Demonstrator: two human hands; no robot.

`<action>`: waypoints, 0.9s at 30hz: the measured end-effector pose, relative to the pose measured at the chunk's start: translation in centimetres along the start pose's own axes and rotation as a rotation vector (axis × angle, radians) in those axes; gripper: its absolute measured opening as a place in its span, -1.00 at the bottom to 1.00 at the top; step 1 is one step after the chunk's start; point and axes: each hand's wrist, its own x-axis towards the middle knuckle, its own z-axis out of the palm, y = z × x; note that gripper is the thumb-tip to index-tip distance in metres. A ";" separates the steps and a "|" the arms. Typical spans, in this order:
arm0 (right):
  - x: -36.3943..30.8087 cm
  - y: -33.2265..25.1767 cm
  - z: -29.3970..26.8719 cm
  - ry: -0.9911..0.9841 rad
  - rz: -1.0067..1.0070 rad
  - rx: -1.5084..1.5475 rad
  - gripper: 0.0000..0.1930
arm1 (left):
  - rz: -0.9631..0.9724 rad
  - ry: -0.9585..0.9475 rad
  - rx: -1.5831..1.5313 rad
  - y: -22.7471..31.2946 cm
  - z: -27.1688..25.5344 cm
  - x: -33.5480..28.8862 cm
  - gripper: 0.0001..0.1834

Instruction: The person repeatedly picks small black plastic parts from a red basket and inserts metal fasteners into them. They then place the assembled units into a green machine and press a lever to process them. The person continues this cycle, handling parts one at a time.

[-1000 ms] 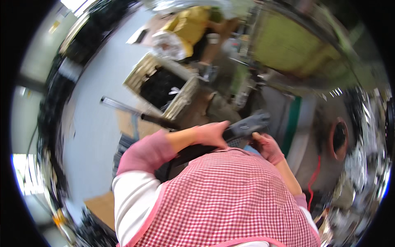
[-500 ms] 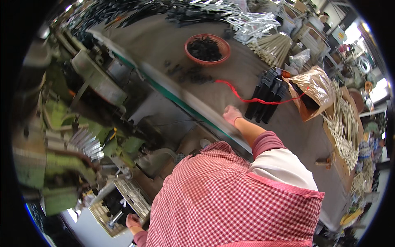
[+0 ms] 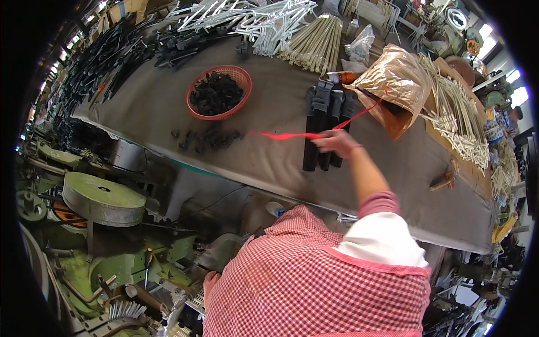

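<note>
My right hand [image 3: 336, 142] is over the table with its fingers closed on a red plastic strip [image 3: 283, 136]. The strip's left end is smeared by motion; its other end reaches a brown plastic-lined bag [image 3: 398, 84]. Just beneath the hand lie several black tubes [image 3: 312, 140] side by side. Left of the strip, small black parts [image 3: 210, 138] are scattered on the cloth. Behind these, a red basket [image 3: 246, 95] holds a heap of similar black pieces. Low beside the apron, my left hand [image 3: 210, 283] shows only in part, its fingers mostly hidden.
Bundles of white metal rods [image 3: 281, 22] and beige rods [image 3: 317, 45] lie along the table's far side, black rods [image 3: 112, 62] at the far left. A hammer [image 3: 443, 182] rests at right. Green machinery [image 3: 106, 199] stands left, with a screwdriver [image 3: 147, 261] on it.
My view has turned right. My right hand has moved from the table's near edge out to the red strip and taken hold of it. My left hand has drawn in close to the apron.
</note>
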 end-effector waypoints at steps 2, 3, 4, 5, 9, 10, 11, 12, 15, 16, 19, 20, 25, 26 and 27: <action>-9.5 -2.7 -7.3 0.523 0.130 0.133 -0.60 | -0.007 -0.001 0.043 0.3 -0.2 0.8 -0.36; -13.9 -3.9 -11.1 1.052 0.503 -0.290 -0.56 | -0.056 -0.014 0.074 0.1 -0.2 1.6 -0.34; -20.0 -3.2 -12.9 1.443 0.742 -0.222 -0.54 | -0.032 0.011 0.149 -0.3 -0.2 2.7 -0.36; -21.8 -2.6 -14.6 2.345 0.930 -0.060 -0.52 | -0.013 0.035 0.223 -1.0 -0.1 3.7 -0.37; -18.9 5.3 -8.4 1.684 0.777 -1.030 -0.53 | 0.294 -0.061 0.324 -2.0 0.5 7.6 -0.39; -14.4 6.9 -5.1 1.311 0.635 -1.116 -0.57 | 0.372 0.041 0.446 -1.6 1.0 7.8 -0.34; -9.5 7.9 -1.4 1.250 0.172 -1.172 -0.43 | 0.266 -0.012 0.515 -0.5 0.9 7.8 -0.33; -4.8 7.8 1.3 1.069 -0.038 -1.119 -0.27 | 0.297 -0.052 0.463 0.7 1.1 6.9 -0.30; 5.7 5.4 7.1 0.939 0.239 -1.167 -0.21 | 0.399 -0.136 0.159 7.7 1.3 4.1 -0.40; 7.8 4.3 8.2 0.925 0.388 -1.255 -0.21 | 0.304 -0.186 -0.084 10.3 1.5 3.0 -0.44; 9.9 1.9 9.0 1.032 0.370 -0.534 -0.58 | 0.492 -0.296 -0.369 17.7 1.9 -0.5 -0.57; 9.4 1.3 9.2 0.891 0.240 -0.127 -0.69 | 0.546 -0.325 -0.401 20.1 2.2 -1.4 -0.60; 3.4 2.4 22.2 0.149 -0.001 0.337 -0.59 | 0.828 -0.418 -0.609 31.9 4.0 -3.3 -0.58; 2.5 1.9 25.2 -0.039 0.039 0.303 -0.58 | 0.867 -0.388 -0.729 34.1 4.4 -3.5 -0.54; 1.4 1.5 28.3 -0.190 0.038 0.251 -0.56 | 0.911 -0.267 -0.765 36.2 4.5 -3.5 -0.53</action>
